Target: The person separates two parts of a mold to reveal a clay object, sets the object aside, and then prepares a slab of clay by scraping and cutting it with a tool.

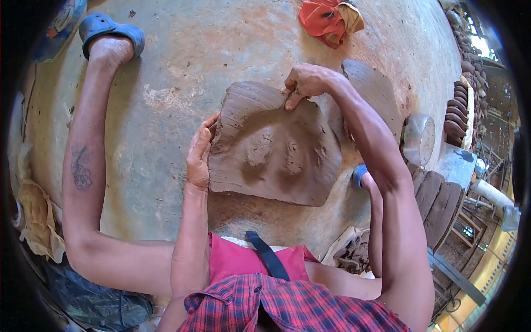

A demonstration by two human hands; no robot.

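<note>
A thick slab of grey-brown wet clay (276,155) with uneven edges is held up in front of me. Its face is hollowed in the middle and dented by several finger-like marks. My left hand (200,155) grips the slab's left edge, its palm along the side and some fingers hidden behind. At the top edge, my right hand (307,86) is closed over the rim, with the thumb pressed on the near face. Beyond my right forearm lies another flat clay slab (376,91), partly covered by that arm.
An orange-red bundle (326,22) sits on the concrete floor (182,50) at the far side. To the right are a round tub (419,139), long clay pieces (437,199) and stacked brown curved pieces (456,113). A bag of clay scraps (354,252) stands near my right leg; black plastic (91,293) lies lower left.
</note>
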